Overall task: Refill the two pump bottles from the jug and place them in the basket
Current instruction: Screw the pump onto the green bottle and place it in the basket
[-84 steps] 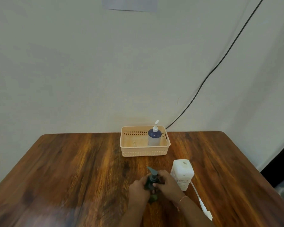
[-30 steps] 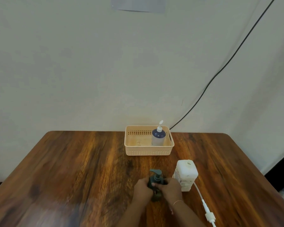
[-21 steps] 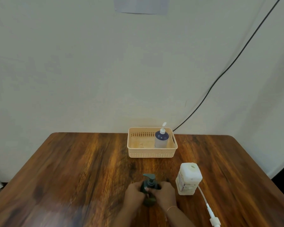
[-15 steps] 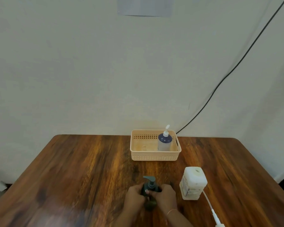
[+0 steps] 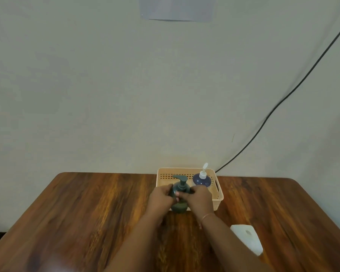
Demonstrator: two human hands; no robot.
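Both hands carry the dark green pump bottle (image 5: 180, 193) at the front wall of the basket (image 5: 218, 201). Left hand (image 5: 161, 199) wraps the bottle's left side, right hand (image 5: 199, 200) the right; each grip is clenched on the bottle, fingers meeting across its shoulder. The bottle's base shows below the hands, at or just in front of the basket's near wall; we cannot tell whether it has cleared the rim.

The blue pump bottle (image 5: 201, 179) with the white pump stands upright in the right half of the basket. The left half looks free. The white jug (image 5: 247, 239) sits on the desk (image 5: 86, 213), near the right forearm.

We judge this to be the last step: the second bottle going into the basket.

Risks:
- base catches the near wall and pushes or tips the light basket.
- bottle drifts right and knocks the blue bottle over.
- right forearm sweeps back and clips the jug.
- a loose pump top would leak if tilted.
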